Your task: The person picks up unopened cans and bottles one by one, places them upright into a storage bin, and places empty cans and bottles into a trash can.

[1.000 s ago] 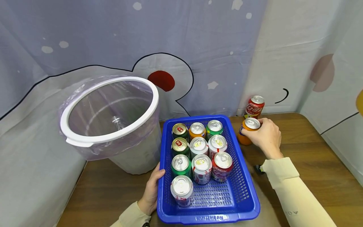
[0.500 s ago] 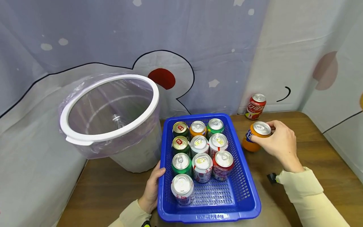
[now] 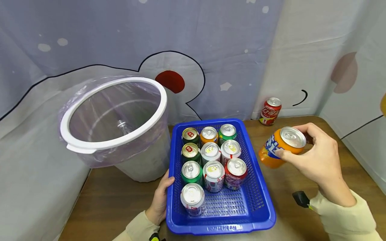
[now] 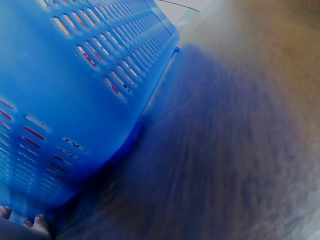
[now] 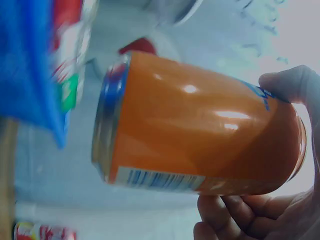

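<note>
My right hand [image 3: 322,154] grips an orange soda can [image 3: 278,145] between thumb and fingers, to the right of a blue plastic basket [image 3: 221,227]. The can leans, its silver top turned toward the hand. In the right wrist view the orange can [image 5: 200,130] fills the middle, with a barcode on its side. My left hand [image 3: 161,199] holds the basket's left side, thumb over the rim. Several upright drink cans stand in the basket in rows, among them a white can [image 3: 193,199] nearest me and a dark red can [image 3: 236,174]. The basket's front right part shows bare mesh.
A red cola can [image 3: 270,112] stands at the back of the wooden table [image 3: 301,180], against the curtain. Left of the basket is a tall bin [image 3: 144,167] with a white rim and a clear purplish liner; a clear plastic bottle [image 3: 123,127] shows inside.
My right hand has drawn the orange can from beside the red cola can toward me and to the right, lifting and tilting it. My left hand stays on the basket.
</note>
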A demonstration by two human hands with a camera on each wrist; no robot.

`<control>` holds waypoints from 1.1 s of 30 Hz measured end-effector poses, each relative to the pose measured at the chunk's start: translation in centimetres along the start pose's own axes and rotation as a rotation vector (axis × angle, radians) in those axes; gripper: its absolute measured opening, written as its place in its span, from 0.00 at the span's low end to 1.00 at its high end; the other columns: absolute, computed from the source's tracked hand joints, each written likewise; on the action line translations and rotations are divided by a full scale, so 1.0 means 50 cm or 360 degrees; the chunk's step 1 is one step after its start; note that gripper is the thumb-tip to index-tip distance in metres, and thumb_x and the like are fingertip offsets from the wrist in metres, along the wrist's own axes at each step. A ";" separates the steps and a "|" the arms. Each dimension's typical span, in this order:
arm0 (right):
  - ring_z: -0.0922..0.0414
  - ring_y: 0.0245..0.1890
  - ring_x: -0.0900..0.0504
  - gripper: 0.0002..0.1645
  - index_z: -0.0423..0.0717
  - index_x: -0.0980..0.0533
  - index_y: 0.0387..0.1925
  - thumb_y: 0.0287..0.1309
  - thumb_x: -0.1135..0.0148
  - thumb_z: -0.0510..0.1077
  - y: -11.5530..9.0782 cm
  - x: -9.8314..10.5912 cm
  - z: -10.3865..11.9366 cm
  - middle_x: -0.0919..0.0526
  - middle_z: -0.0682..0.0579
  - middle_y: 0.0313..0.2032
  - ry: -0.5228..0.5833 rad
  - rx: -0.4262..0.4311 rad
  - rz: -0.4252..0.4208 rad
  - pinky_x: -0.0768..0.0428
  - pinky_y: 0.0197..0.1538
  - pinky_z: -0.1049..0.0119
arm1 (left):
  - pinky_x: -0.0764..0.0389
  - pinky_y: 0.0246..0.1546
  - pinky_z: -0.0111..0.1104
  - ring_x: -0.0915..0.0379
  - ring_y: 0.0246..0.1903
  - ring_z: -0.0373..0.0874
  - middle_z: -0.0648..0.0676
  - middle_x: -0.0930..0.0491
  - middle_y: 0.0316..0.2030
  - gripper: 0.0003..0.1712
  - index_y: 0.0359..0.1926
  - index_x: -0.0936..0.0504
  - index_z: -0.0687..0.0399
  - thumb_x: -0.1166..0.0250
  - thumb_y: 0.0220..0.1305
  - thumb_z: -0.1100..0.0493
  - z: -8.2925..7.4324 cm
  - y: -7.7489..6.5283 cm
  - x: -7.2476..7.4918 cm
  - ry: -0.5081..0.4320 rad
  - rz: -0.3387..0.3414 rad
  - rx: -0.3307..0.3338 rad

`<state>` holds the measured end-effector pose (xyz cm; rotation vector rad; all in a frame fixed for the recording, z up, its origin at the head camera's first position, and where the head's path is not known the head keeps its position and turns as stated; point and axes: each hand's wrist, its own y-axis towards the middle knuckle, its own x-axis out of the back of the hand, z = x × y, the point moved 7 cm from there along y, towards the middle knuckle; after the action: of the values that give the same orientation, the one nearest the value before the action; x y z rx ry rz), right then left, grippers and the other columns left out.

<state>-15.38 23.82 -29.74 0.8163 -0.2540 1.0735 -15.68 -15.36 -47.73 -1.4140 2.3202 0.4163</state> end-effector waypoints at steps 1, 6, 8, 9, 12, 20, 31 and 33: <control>0.73 0.34 0.25 0.34 0.48 0.17 0.44 0.27 0.12 0.39 -0.007 0.002 0.014 0.21 0.77 0.35 0.0040 0.0048 0.0016 0.32 0.39 0.82 | 0.26 0.61 0.35 0.29 0.59 0.40 0.49 0.29 0.66 0.34 0.80 0.52 0.50 0.65 0.75 0.57 0.000 0.000 0.000 0.0002 -0.0002 -0.0001; 0.71 0.37 0.23 0.39 0.51 0.17 0.43 0.19 0.11 0.34 -0.045 -0.006 0.084 0.17 0.68 0.38 0.0154 0.0321 0.0142 0.30 0.44 0.83 | 0.26 0.61 0.35 0.30 0.58 0.41 0.49 0.30 0.66 0.35 0.80 0.52 0.50 0.64 0.75 0.57 0.000 0.000 0.001 0.0008 -0.0010 -0.0001; 0.70 0.38 0.23 0.41 0.53 0.18 0.43 0.16 0.11 0.34 -0.062 -0.014 0.106 0.17 0.66 0.38 0.0165 0.0408 0.0195 0.30 0.45 0.83 | 0.26 0.61 0.35 0.30 0.58 0.40 0.49 0.30 0.66 0.35 0.80 0.52 0.50 0.64 0.75 0.57 0.000 0.000 0.000 0.0005 -0.0007 0.0000; 0.70 0.38 0.22 0.42 0.54 0.18 0.43 0.15 0.11 0.35 -0.069 -0.019 0.116 0.17 0.66 0.39 0.0168 0.0447 0.0221 0.29 0.45 0.82 | 0.26 0.61 0.35 0.30 0.58 0.40 0.49 0.30 0.66 0.34 0.80 0.52 0.50 0.64 0.75 0.57 0.000 0.000 0.000 0.0000 -0.0006 -0.0002; 0.70 0.39 0.21 0.44 0.57 0.19 0.44 0.14 0.11 0.37 -0.092 -0.036 0.141 0.17 0.67 0.40 0.0172 0.0528 0.0306 0.28 0.47 0.82 | 0.25 0.59 0.34 0.29 0.57 0.40 0.49 0.28 0.65 0.34 0.80 0.51 0.51 0.64 0.75 0.58 -0.002 -0.001 0.000 -0.0022 0.0002 -0.0015; 0.69 0.38 0.20 0.45 0.63 0.21 0.48 0.17 0.12 0.44 -0.151 -0.095 0.174 0.20 0.71 0.41 0.0179 0.0571 0.0503 0.24 0.41 0.79 | 0.24 0.57 0.34 0.28 0.56 0.40 0.49 0.28 0.65 0.33 0.80 0.50 0.51 0.64 0.75 0.58 -0.002 0.000 -0.002 -0.0038 0.0026 -0.0031; 0.70 0.43 0.20 0.45 0.58 0.20 0.53 0.23 0.12 0.49 -0.206 -0.171 0.189 0.20 0.72 0.47 0.0115 0.0637 0.0606 0.18 0.45 0.70 | 0.24 0.58 0.34 0.28 0.56 0.41 0.49 0.28 0.65 0.34 0.80 0.50 0.52 0.63 0.75 0.58 -0.002 0.000 -0.001 -0.0024 0.0012 -0.0019; 0.70 0.43 0.20 0.45 0.57 0.20 0.53 0.24 0.12 0.50 -0.213 -0.183 0.189 0.20 0.73 0.46 0.0094 0.0641 0.0622 0.17 0.45 0.67 | 0.25 0.59 0.35 0.29 0.57 0.41 0.49 0.28 0.65 0.34 0.80 0.51 0.51 0.63 0.75 0.57 -0.001 0.000 0.000 -0.0023 0.0006 -0.0011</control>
<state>-8.85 8.62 -33.27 1.1210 -0.1506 1.5438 -15.69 -15.37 -47.66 -1.4053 2.3125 0.4347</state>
